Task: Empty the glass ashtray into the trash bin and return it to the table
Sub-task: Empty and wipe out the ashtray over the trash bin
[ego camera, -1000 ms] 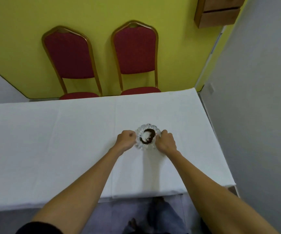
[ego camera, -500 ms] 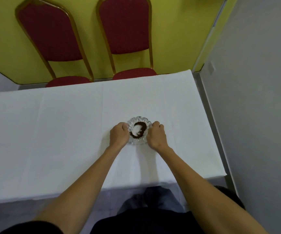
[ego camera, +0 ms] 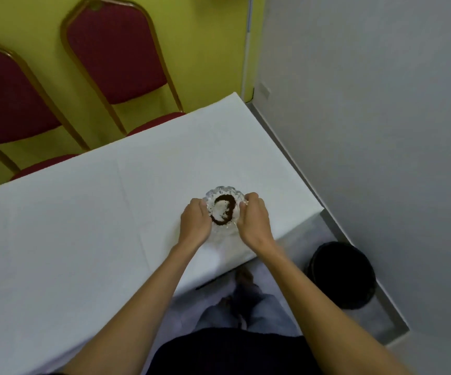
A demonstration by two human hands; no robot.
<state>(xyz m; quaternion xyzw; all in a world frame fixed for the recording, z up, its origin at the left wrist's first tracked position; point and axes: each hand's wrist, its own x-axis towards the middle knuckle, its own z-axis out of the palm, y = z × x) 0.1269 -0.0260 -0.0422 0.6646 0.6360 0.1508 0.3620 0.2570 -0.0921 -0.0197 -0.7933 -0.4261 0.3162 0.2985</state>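
Fingers of the left hand [ego camera: 195,221] and the right hand [ego camera: 254,219] clamp opposite sides of the glass ashtray [ego camera: 223,209], which sits between them over the white tablecloth [ego camera: 83,212] with a dark ring of ash inside. The black trash bin [ego camera: 342,274] stands on the floor to the right, nearer the right hand.

No text, label, brand, number or sign can be read anywhere in this view.

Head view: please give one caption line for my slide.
Both hands grip the glass ashtray near the trash bin.
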